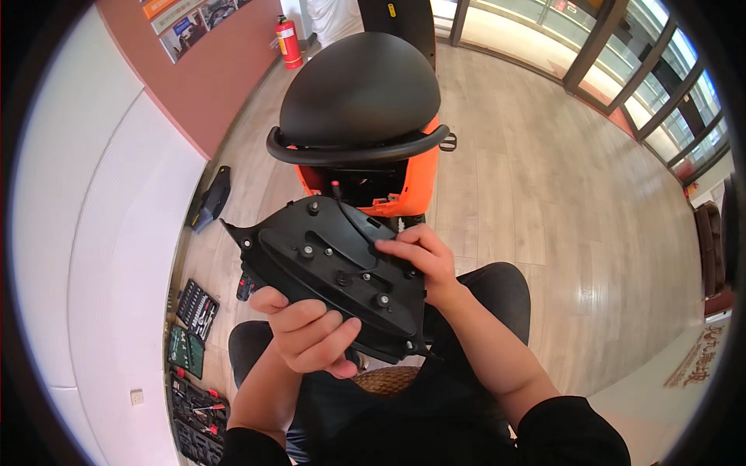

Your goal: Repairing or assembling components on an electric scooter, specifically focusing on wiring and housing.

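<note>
- Holding a black plastic panel (330, 272) up in front of the body, the person is keeping it between both hands, just below the rear of an orange scooter (404, 182).
- The panel's long axis is running from upper left to lower right, its pointed tip aiming left and its broad end sitting over the lap.
- The left hand (309, 332) is cupping the lower edge from beneath, fingers curled closed around the rim and carrying the weight.
- The right hand (423, 260) is resting on the upper right part, fingertips pinching narrowly at a small fitting on the ribbed inner face; this hand is the nearer one to the screw bosses.
- The black seat (359, 89) and grab rail (353, 151) are standing just beyond the panel.
- A wooden floor (559, 210) is lying underneath, with open tool cases (194, 342) by the white wall on the left and a red fire extinguisher (289, 43) further back.
</note>
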### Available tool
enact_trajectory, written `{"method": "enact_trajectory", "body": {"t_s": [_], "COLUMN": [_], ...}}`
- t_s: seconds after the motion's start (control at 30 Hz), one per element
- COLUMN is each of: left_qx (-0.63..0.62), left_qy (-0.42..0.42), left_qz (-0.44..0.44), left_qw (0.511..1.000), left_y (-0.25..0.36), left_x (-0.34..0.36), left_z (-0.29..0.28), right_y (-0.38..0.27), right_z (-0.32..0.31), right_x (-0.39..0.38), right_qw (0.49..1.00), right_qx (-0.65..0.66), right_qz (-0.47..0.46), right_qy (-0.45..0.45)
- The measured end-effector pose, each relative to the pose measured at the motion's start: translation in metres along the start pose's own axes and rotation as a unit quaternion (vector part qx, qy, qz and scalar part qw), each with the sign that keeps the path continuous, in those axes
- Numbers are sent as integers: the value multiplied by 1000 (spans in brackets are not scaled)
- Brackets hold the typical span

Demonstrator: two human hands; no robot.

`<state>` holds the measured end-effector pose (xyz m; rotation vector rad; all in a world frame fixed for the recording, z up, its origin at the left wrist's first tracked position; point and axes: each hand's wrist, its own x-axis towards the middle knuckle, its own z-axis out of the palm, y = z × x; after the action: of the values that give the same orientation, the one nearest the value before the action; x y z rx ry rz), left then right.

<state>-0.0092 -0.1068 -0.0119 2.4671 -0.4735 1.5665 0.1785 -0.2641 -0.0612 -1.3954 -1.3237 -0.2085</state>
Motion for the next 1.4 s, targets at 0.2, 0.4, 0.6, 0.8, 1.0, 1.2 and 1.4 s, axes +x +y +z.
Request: {"method": "enact_trajectory", "body": {"t_s": [0.2, 0.4, 0.6, 0.8, 1.0, 1.2, 1.4], "left_qx": [19, 119, -578, -674, -673, -698, -649], "left_qy": [52, 339, 387, 289, 309, 293, 262], "left_qz": [32, -270, -558, -647, -633, -597, -640], "left_qw": [998, 893, 453, 209, 226, 265, 317], "left_y": [6, -14, -1, 0, -5, -28, -35], "left_x": [8, -11, -7, -40, -24, -45, -48], "left_z": [-5, 20, 37, 31, 33, 31, 32], "right_y": [-4, -7, -8, -9, -1, 0, 9], "right_z": [4, 8, 6, 3, 13, 20, 20], "right_x": [-8, -6, -9, 1, -5, -4, 1], "right_qw": [999, 1000, 998, 994, 987, 976, 964], "right_qx": [-21, -28, -8, 5, 52, 99, 162], "right_qz": [23, -3, 55, 74, 140, 165, 177], "right_qy": [-44, -3, -36, -82, -62, -101, -116]}}
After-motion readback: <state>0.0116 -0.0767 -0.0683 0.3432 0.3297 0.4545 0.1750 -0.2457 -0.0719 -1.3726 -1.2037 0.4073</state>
